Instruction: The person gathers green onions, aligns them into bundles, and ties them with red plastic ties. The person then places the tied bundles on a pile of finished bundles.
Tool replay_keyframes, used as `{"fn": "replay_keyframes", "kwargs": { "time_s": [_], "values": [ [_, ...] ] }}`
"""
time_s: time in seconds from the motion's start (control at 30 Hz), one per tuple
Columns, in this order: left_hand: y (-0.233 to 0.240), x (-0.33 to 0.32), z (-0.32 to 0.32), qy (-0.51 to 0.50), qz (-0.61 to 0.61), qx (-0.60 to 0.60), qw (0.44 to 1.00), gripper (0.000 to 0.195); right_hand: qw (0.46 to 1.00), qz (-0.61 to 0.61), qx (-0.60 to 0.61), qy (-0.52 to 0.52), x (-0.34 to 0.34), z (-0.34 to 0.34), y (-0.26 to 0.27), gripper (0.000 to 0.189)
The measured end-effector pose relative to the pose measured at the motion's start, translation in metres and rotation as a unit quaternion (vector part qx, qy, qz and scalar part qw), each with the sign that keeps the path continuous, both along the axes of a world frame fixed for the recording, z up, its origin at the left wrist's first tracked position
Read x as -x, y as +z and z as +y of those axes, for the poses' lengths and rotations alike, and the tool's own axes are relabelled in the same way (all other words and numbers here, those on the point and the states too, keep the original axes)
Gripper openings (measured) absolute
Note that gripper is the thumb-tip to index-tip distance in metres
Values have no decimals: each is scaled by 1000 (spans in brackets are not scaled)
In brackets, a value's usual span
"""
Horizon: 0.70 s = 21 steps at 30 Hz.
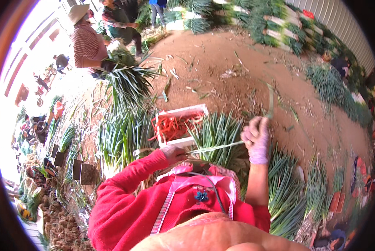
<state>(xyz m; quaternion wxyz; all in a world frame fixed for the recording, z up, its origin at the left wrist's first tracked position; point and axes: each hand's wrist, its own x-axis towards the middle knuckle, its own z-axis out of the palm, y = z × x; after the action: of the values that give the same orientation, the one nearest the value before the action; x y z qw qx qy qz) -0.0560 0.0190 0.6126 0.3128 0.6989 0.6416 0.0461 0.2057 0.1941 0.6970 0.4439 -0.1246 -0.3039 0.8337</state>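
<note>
A long pale-green scallion stalk (215, 147) is stretched between my two hands. Its left end is in my left hand (174, 153), low in front of my chest. My right hand (256, 138), in a pale purple glove or wrap, is closed on it farther right, and a flat green leaf sticks up past the fingers. Just beyond the stalk lie the green tops of a scallion bunch (220, 135). A white foam box (181, 108) full of red ties (171, 127) sits behind, left of that bunch.
Heaps of scallions lie to my left (124, 138) and right (284, 188). A person in a striped top (87, 44) holds a large leafy bunch at the upper left. Scraps litter the brown dirt floor (206, 62). Stacked bundles (278, 25) stand at the back.
</note>
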Motion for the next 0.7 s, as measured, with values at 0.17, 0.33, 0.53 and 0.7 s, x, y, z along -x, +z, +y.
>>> {"fn": "replay_keyframes", "kwargs": {
  "time_s": [0.17, 0.33, 0.53, 0.7],
  "values": [
    [0, 70, -43, 101, 74, -14, 992, 35, 988, -12, -51, -144, -81, 9, 7, 32],
    [-1, 91, -74, 172, 128, 47, 976, 30, 907, -168, 98, -375, -167, -18, -25, 28],
    [1, 96, -76, 143, 114, 48, 982, 28, 934, -184, 4, -305, -269, -48, -60, 37],
    [-3, 111, -66, 134, 155, 2, 979, 27, 763, -470, -85, -436, -319, -51, -81, 45]
  ]
}}
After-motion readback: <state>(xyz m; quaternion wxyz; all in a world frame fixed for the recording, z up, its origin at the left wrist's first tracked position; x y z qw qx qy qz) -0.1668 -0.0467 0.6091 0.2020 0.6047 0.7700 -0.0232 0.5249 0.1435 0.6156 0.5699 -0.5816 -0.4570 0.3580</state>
